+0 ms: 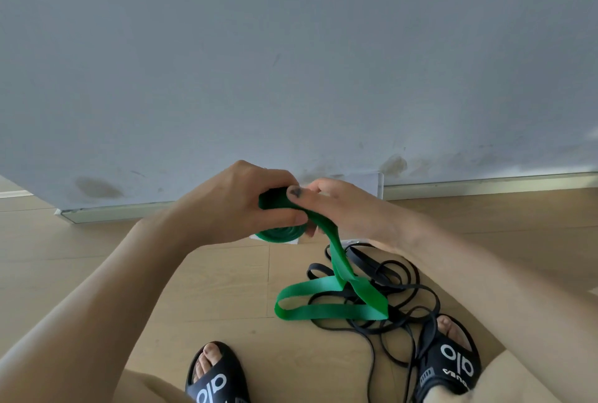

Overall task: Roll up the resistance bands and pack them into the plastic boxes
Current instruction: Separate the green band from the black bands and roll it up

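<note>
Green resistance band (326, 302), flat, matte and ribbon-like, is partly wound into a tight disc gripped by the left hand (239, 205) above the wooden floor (226, 273). Its loose tail is pinched by the right hand (339, 208) and hangs downward, looping over tangled thin black bands (388, 289).

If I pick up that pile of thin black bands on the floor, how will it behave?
Probably floppy: the black bands lie in loose, sagging loops on the floor. They would likely lift as one tangle, since strands cross each other and the green band. One strand seems to run over the right sandal and may snag.
</note>
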Action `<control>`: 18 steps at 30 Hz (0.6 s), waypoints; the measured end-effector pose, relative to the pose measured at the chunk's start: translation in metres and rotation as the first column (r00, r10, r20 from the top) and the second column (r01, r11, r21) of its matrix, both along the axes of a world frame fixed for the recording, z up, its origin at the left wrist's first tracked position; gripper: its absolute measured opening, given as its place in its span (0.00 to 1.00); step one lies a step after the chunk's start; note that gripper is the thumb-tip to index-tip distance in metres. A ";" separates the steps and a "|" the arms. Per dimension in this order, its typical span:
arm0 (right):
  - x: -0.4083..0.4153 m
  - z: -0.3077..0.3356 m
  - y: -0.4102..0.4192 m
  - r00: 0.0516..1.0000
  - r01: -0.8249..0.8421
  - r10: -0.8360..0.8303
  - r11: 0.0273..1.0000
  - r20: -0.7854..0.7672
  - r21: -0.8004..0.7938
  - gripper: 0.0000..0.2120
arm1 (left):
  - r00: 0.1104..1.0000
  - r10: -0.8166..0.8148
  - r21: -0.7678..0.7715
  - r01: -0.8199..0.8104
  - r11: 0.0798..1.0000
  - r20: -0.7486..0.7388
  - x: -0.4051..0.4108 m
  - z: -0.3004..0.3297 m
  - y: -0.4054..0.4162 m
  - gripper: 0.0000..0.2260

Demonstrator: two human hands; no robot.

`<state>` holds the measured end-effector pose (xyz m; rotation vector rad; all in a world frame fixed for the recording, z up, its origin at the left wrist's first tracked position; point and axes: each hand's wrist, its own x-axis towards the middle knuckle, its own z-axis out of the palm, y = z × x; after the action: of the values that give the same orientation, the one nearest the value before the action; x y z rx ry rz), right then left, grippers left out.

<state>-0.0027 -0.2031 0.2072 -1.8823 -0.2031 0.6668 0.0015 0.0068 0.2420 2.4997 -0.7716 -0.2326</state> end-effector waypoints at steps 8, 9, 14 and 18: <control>0.012 0.011 -0.026 0.996 0.001 -0.022 0.973 0.092 0.230 0.22 | 0.989 0.105 -0.197 -0.125 0.972 -0.108 0.006 0.008 0.015 0.05; 0.011 0.006 -0.024 0.996 0.001 -0.021 0.972 0.082 0.236 0.21 | 0.987 0.106 -0.216 -0.131 0.968 -0.123 0.006 0.008 0.015 0.05; 0.004 -0.010 -0.012 0.993 -0.003 0.046 0.934 -0.113 0.357 0.16 | 0.982 0.090 -0.292 -0.135 0.947 -0.164 0.004 0.006 0.016 0.08; -0.002 -0.005 -0.004 0.954 -0.053 0.203 0.839 -0.222 0.541 0.13 | 0.977 0.098 -0.379 -0.166 0.910 -0.191 0.002 0.002 0.016 0.14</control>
<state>-0.0048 -0.2071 0.2021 -1.2348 -0.3058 0.8543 0.0030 0.0224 0.2439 2.1074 -0.5165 -0.2125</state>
